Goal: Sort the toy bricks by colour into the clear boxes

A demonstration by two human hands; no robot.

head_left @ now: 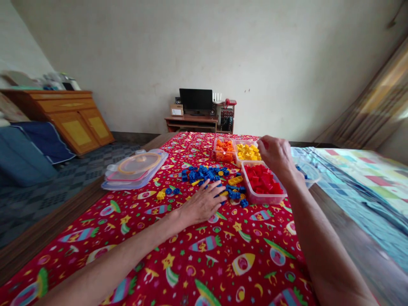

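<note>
My left hand [207,202] lies palm down with its fingers spread over the near side of a loose pile of blue toy bricks [207,173]. A few yellow bricks [235,180] are mixed into that pile. Raised beside the container of yellow bricks [247,151] is my right hand [276,157], its fingers curled together; what they hold, if anything, is hidden. Below it stands a clear container of red bricks [263,179]. Partly behind my right wrist is a round clear container [310,173] with some blue pieces.
Orange bricks [224,149] fill another container at the back. Stacked lids [137,168] lie at the left on the red patterned cloth [204,263]. A bed [360,178] adjoins the table on the right. A monitor [196,101] stands on a far desk.
</note>
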